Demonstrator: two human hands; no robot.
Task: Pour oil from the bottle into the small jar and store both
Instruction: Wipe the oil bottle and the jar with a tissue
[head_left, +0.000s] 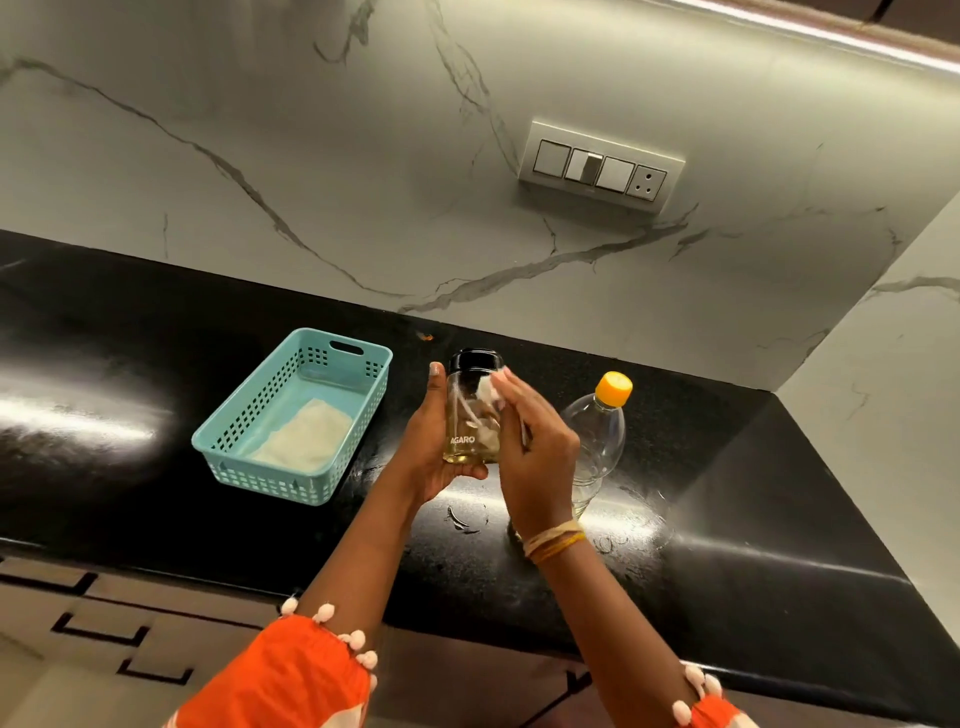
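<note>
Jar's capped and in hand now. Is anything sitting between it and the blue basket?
Nothing visible does. The left hand holds the small jar above bare black counter, with the basket to its left. A folded white cloth lies on the basket floor; the oil bottle stands on the opposite side.

A home kitchen, by every sign: glossy black stone countertop (727, 545) running into a corner, white marble-veined backsplash (311, 156) rising behind it, a switch panel (600, 167) with a socket set into that wall, a strip of under-cabinet lighting (831, 39) glowing along the top right. Patterned cabinet fronts (104, 613) below the counter edge. Household clutter too: a teal plastic basket (249, 457), a yellow-capped oil bottle (597, 436).
</note>
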